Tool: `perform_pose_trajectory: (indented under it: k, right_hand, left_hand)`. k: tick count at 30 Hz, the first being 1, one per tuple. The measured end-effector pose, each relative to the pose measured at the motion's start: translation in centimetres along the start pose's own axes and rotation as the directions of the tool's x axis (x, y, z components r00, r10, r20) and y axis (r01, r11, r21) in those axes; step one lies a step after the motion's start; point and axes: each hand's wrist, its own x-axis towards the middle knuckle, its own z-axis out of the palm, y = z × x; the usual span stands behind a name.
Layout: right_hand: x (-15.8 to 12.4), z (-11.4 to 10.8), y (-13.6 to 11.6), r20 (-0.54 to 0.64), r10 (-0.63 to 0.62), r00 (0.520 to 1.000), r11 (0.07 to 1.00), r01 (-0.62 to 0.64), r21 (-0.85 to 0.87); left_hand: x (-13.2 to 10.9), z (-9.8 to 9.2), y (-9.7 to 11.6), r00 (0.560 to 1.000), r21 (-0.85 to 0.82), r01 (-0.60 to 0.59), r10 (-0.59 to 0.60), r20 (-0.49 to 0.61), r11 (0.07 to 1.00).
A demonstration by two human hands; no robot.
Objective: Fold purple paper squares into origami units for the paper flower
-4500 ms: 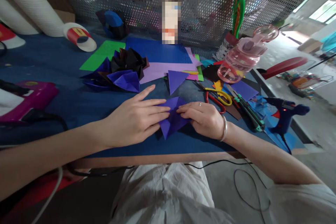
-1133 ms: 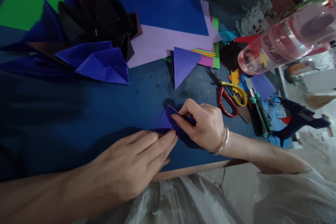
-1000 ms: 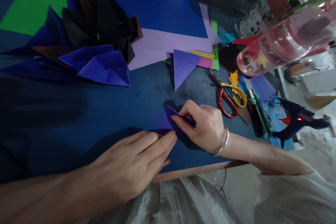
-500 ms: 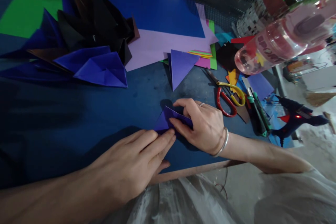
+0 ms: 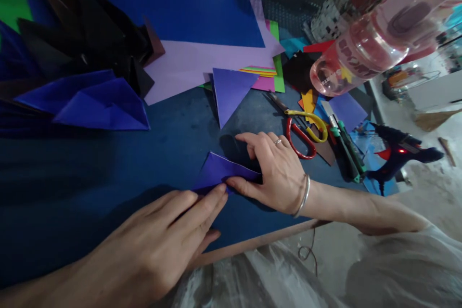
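A folded piece of purple paper [image 5: 220,168] lies on the blue tabletop between my hands, one corner pointing away from me. My left hand [image 5: 166,231] rests along its near edge, fingers stretched out and fingertips pressing on the paper. My right hand [image 5: 276,171], wearing a ring and a bangle, has its thumb on the paper's right part; the index finger is lifted and the other fingers curl behind, partly hidden. Beyond them stands a folded purple triangle [image 5: 233,94]. Yellow-and-red-handled scissors [image 5: 301,127] lie just past my right hand.
At the left sits a black and blue folded-paper flower [image 5: 94,57]. Blue [image 5: 173,5] and lilac sheets [image 5: 180,65] lie at the back. To the right are a pink bottle [image 5: 361,55], green cutters [image 5: 344,142] and a dark glue gun [image 5: 400,154] with a lit red light.
The whole view has shifted, so most things appear further left. My right index finger has straightened and lifted away from the paper. The left fingertips stay on the paper's near edge.
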Motion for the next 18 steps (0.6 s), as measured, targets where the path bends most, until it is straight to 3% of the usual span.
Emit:
perform_pose_trajectory:
  k: [11, 18]
  right_hand:
    - [-1.1, -0.6, 0.9, 0.041, 0.046, 0.998, 0.990, -0.051, 0.132]
    - [-1.6, -0.4, 1.2, 0.059, 0.037, 0.998, 0.982, -0.047, 0.185]
  left_hand:
    - [0.0, 0.4, -0.4, 0.999, -0.038, 0.006, -0.004, 0.047, 0.999]
    - [-1.5, 0.9, -0.2, 0.997, -0.034, 0.015, -0.013, 0.080, 0.999]
